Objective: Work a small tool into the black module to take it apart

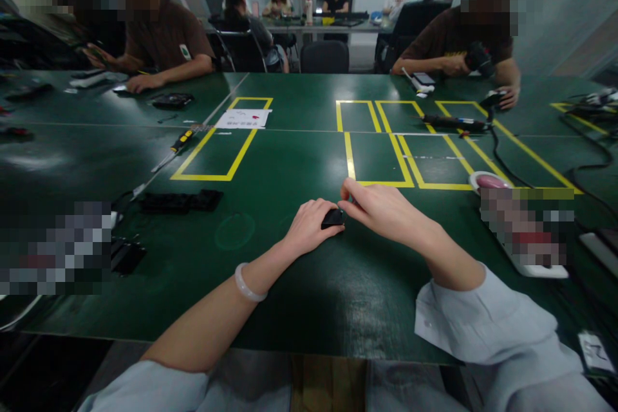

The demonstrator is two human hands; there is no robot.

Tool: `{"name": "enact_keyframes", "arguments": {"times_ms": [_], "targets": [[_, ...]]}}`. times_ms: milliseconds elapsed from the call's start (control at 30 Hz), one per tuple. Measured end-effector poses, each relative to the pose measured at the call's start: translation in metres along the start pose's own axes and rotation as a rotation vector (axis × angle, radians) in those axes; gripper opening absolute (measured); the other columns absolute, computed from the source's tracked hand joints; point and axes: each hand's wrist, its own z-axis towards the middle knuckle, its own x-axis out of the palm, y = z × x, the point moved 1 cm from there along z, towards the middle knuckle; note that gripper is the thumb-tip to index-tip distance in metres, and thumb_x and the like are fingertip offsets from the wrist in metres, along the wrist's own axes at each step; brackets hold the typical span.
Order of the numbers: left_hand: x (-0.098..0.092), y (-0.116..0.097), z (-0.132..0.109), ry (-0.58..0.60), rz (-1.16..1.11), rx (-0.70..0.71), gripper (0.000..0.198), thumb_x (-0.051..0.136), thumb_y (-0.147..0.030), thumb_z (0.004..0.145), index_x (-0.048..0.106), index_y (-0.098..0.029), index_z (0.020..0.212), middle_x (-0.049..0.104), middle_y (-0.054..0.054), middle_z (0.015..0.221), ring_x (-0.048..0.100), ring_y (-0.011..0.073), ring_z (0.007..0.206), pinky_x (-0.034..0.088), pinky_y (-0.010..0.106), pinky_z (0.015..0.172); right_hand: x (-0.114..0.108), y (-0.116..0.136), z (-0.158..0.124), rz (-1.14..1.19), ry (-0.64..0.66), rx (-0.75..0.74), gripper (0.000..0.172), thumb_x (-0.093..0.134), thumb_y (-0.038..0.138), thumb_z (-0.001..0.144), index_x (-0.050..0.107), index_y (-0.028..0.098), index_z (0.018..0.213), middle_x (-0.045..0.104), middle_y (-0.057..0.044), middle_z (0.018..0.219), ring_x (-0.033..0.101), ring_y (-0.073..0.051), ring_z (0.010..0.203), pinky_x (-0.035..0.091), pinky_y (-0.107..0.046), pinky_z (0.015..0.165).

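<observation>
Here, a small black part [333, 217] is held on the green worktop [290, 161] between the two hands, just below the lower edge of the yellow-taped rectangles [376, 161]. The left hand [309, 225] is laid on the worktop with its fingers curled together against the part's left side, and a pale bangle [248, 283] is worn at that wrist. The right hand [381, 209] is brought in from the other side, its fingers [348, 206] drawn together and pressed on the top and right edge of the part (how firmly it is pinched cannot be told). Light grey sleeves are seen on both arms, the left one pushed far back.

To the left of the hands, a flat black strip [181, 201] is laid on the worktop, well apart from them, and a screwdriver [176, 147] with a yellow and black handle is seen farther back beside another taped outline. A sheet of white paper [243, 118] is placed at the far end of that outline. At the right, a pink round object [490, 180] is set near a black cable [506, 161]. Across the worktop, two other people are seated, one at the far left and one at the far right, each with hands resting near small tools.
</observation>
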Motion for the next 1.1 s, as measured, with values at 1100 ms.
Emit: {"name": "enact_keyframes", "arguments": {"times_ms": [1100], "targets": [[-0.0039, 0.0036, -0.003, 0.014, -0.003, 0.014, 0.037, 0.058, -0.052, 0.085, 0.055, -0.021, 0.106, 0.058, 0.005, 0.099, 0.053, 0.0244, 0.097, 0.04, 0.04, 0.09, 0.0041, 0.0036, 0.0009, -0.028, -0.035, -0.011, 0.018, 0.041, 0.035, 0.096, 0.05, 0.02, 0.096, 0.065, -0.002, 0.077, 0.059, -0.016, 0.068, 0.025, -0.025, 0.055]]}}
